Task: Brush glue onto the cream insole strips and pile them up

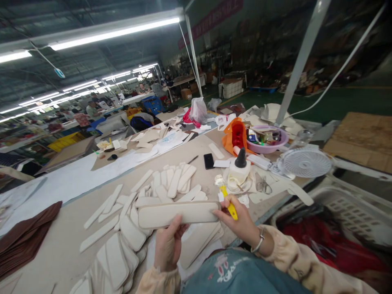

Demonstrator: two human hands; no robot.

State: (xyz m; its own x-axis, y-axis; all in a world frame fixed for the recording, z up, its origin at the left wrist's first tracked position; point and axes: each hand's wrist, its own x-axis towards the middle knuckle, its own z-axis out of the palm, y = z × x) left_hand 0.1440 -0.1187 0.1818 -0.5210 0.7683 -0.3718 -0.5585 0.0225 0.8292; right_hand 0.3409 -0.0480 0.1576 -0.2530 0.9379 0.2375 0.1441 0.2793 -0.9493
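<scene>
Above the table [72,222]: I'm watching one pale strip [190,214].
Left hand [168,245]: clamping its lower edge, presumably steadying it.
Right hand [240,218]: pinching its end, palming a brush [224,192], likely for readiness.

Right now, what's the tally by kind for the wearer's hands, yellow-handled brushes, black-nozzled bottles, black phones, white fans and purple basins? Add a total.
Left hand and right hand: 2
Yellow-handled brush: 1
Black-nozzled bottle: 1
Black phone: 1
White fan: 1
Purple basin: 1
Total: 7
</scene>
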